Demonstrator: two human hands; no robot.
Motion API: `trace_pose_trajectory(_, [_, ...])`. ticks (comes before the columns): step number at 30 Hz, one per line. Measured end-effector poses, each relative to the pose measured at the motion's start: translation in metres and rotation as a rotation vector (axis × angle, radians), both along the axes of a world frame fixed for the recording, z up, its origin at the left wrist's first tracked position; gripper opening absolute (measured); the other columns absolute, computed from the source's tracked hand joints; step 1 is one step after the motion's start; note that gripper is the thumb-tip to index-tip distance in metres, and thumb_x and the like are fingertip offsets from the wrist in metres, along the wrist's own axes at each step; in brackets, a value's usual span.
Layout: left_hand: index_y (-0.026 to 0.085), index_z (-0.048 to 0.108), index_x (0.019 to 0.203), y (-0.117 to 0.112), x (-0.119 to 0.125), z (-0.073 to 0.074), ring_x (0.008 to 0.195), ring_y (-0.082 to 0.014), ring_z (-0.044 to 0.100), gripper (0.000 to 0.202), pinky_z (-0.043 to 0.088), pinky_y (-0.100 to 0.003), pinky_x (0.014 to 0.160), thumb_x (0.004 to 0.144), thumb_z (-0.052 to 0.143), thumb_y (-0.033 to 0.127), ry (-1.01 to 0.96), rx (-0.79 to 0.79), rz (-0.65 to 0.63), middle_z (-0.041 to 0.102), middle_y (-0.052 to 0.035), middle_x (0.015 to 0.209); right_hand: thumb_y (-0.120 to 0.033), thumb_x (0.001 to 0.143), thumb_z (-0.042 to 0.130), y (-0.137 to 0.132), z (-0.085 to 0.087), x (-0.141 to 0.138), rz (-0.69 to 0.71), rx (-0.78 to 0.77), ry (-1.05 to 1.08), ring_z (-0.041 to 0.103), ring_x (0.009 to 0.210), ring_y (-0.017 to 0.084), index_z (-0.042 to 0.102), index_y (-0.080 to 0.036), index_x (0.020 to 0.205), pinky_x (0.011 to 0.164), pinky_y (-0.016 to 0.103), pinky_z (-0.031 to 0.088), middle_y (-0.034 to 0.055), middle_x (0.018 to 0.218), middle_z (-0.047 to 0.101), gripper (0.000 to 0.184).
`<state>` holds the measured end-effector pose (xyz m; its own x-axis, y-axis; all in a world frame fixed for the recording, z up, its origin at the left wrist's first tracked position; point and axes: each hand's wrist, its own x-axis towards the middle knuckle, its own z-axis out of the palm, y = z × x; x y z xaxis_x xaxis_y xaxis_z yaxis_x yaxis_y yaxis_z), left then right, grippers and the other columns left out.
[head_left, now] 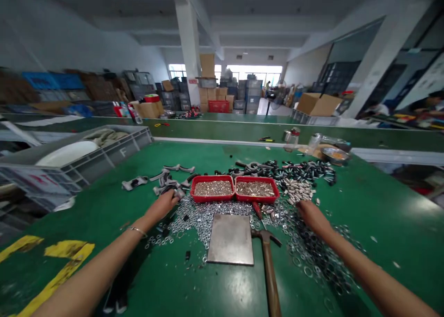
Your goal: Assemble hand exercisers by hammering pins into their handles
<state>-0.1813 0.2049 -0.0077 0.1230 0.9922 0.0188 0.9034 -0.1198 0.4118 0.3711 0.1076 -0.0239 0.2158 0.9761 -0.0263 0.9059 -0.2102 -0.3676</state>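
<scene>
Left hand [161, 205] at metal brackets [166, 180], right hand [310, 216] on washers [312, 257], both grips unclear, grey crate [121, 153] marked F at 10 o'clock

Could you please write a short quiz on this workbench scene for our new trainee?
1. True or false: the bracelet is on the right wrist.
2. Multiple choice: what lies scattered around the metal plate? A: washers; B: marbles; C: paper clips.
3. Short answer: which tool lies to the right of the plate, with its handle pointing toward the person?

Key: 1. False, it is on the left wrist. 2. A. 3. The hammer.
</scene>
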Motion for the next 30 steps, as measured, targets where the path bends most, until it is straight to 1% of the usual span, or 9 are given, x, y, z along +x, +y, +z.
trace_pose_trajectory(3, [0.017,0.054,0.098,-0.012,0.011,0.009,0.069,-0.0172,0.060,0.033,0.047,-0.028,0.067,0.085,0.052,0.047,-0.324,0.079,0.052,0.062,-0.0030,0.082,-0.015,0.079,0.058,0.028,-0.017,0.013,-0.027,0.012,-0.014,0.062,0.099,0.028,0.057,-0.018,0.080,0.082,0.035,0.044,0.0161,0.102,0.065,0.003])
trace_pose_trajectory(6, [0.016,0.055,0.102,-0.031,0.042,0.006,0.067,-0.0163,0.058,0.029,0.047,-0.027,0.064,0.085,0.054,0.040,-0.534,0.052,-0.089,0.061,-0.0016,0.079,-0.017,0.077,0.065,0.044,-0.022,0.026,-0.037,0.001,0.045,0.064,0.083,0.026,0.052,-0.019,0.068,0.073,0.034,0.043,0.0131,0.085,0.066,0.016])
trace_pose_trajectory(9, [0.017,0.061,0.094,-0.044,0.076,-0.007,0.086,-0.0190,0.060,0.016,0.048,-0.028,0.079,0.079,0.056,0.018,-0.217,-0.013,-0.312,0.063,-0.0050,0.094,-0.022,0.084,0.060,0.052,-0.011,0.043,-0.115,0.027,0.138,0.062,0.068,0.024,0.052,-0.019,0.069,0.066,0.037,0.040,0.0163,0.075,0.065,0.018])
trace_pose_trajectory(12, [0.017,0.063,0.090,-0.048,0.100,-0.020,0.100,-0.0219,0.058,0.019,0.045,-0.032,0.091,0.079,0.050,0.008,0.038,-0.037,-0.352,0.061,-0.0100,0.107,-0.023,0.089,0.054,0.047,0.007,0.045,-0.163,0.077,0.303,0.065,0.067,0.021,0.056,-0.016,0.087,0.067,0.038,0.043,0.0201,0.084,0.068,0.008])
trace_pose_trajectory(16, [0.013,0.062,0.091,-0.046,0.114,-0.026,0.100,-0.0258,0.059,0.024,0.044,-0.039,0.092,0.086,0.040,0.006,0.085,-0.045,-0.292,0.063,-0.0152,0.103,-0.034,0.084,0.066,0.014,0.020,-0.012,-0.049,0.050,0.674,0.069,0.074,0.018,0.060,-0.021,0.103,0.069,0.031,0.052,0.0082,0.093,0.071,0.024])
trace_pose_trajectory(19, [0.011,0.063,0.091,-0.044,0.114,-0.023,0.100,-0.0266,0.061,0.029,0.044,-0.040,0.094,0.083,0.038,0.000,0.021,-0.039,-0.235,0.065,-0.0172,0.100,-0.032,0.070,0.083,-0.019,0.018,-0.085,-0.018,-0.086,1.497,0.065,0.072,0.015,0.062,-0.020,0.091,0.070,0.028,0.054,0.0011,0.084,0.067,0.032])
trace_pose_trajectory(24, [0.014,0.063,0.093,-0.041,0.096,-0.007,0.110,-0.0263,0.059,0.022,0.042,-0.040,0.101,0.079,0.048,0.004,-0.222,0.012,-0.147,0.065,-0.0141,0.111,-0.034,0.073,0.082,-0.055,0.008,-0.160,0.014,-0.161,1.734,0.049,0.052,0.006,0.059,-0.020,0.091,0.046,0.016,0.041,-0.0065,0.065,0.053,0.032])
trace_pose_trajectory(28, [0.012,0.062,0.089,-0.054,0.088,0.001,0.077,-0.0226,0.068,0.015,0.053,-0.037,0.079,0.086,0.050,0.021,-0.488,-0.055,-0.088,0.068,-0.0076,0.078,-0.030,0.077,0.080,-0.062,0.008,-0.175,0.031,-0.223,1.884,0.036,0.043,0.002,0.056,-0.020,0.083,0.037,0.012,0.026,-0.0095,0.056,0.044,0.027])
trace_pose_trajectory(30, [0.011,0.063,0.096,-0.074,0.097,0.000,0.068,-0.0208,0.068,0.026,0.054,-0.033,0.070,0.088,0.054,0.034,-0.624,-0.098,-0.105,0.068,-0.0055,0.072,-0.029,0.078,0.079,-0.064,0.011,-0.186,0.029,-0.232,1.893,0.042,0.046,0.003,0.055,-0.020,0.084,0.040,0.011,0.032,-0.0078,0.060,0.050,0.026])
